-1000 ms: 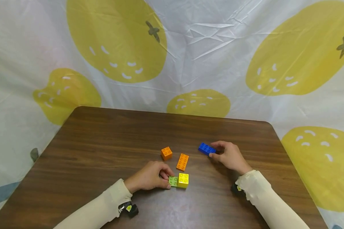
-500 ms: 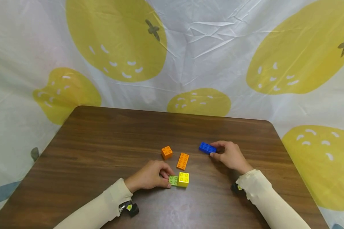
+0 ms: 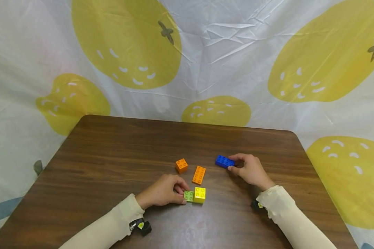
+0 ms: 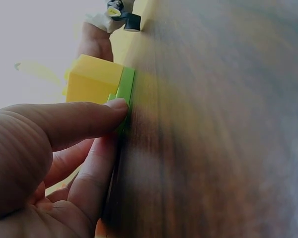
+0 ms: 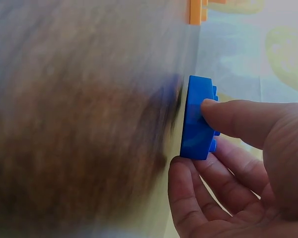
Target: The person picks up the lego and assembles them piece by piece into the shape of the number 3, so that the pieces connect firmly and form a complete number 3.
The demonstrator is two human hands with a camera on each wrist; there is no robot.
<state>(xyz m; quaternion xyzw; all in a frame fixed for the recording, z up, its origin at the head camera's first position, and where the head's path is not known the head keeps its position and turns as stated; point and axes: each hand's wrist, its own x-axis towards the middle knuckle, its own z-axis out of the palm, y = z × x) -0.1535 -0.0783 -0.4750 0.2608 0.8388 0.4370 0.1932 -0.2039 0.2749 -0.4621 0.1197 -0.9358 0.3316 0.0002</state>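
Observation:
My left hand [image 3: 163, 191] pinches a flat light green building brick [image 3: 188, 196] between thumb and fingers, low at the table. On the green brick's right half sits a taller yellow brick [image 3: 199, 195] with studs on top; in the left wrist view the yellow brick [image 4: 93, 78] stands just beyond my thumb. Farther right, my right hand [image 3: 250, 169] grips one end of a blue eight-stud brick [image 3: 224, 161]. In the right wrist view my thumb presses the long side of the blue brick [image 5: 196, 124]. Whether it touches the table I cannot tell.
Between my hands lie a flat orange eight-stud brick [image 3: 198, 175] and, to its left, an orange cube-shaped brick [image 3: 181, 166]. They rest on a brown wood-grain table [image 3: 127, 148]. Behind it hangs a white curtain [image 3: 218, 69] with yellow fruit prints.
The blue brick in my right hand has shifted very slightly left since half a second ago. My left hand and the other bricks have stayed in place.

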